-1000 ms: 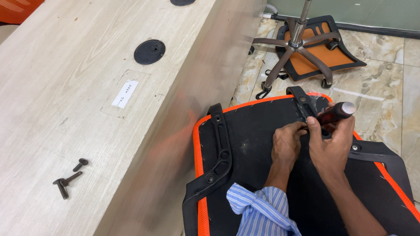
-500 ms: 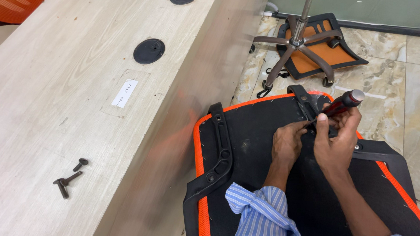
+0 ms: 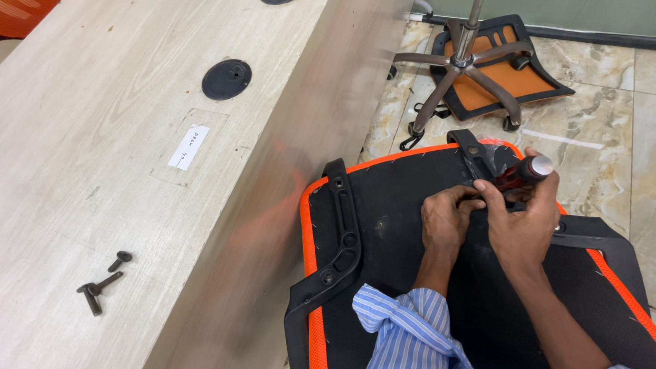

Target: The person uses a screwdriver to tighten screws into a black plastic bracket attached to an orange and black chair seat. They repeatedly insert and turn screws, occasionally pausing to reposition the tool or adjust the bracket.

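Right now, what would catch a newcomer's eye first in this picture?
Two bare hands meet over an upturned black seat with an orange rim: the right hand grips a screwdriver and the left hand rests beside it. To the left, dark bolts lie on a pale wooden desk, and a wheeled chair base lies on the tiled floor behind.

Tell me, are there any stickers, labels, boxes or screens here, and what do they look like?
Paper label: on the pale wooden desk top, below the round black cable cap; a small white rectangle, tilted, with dark handwriting.
No packages, signs or screens show.
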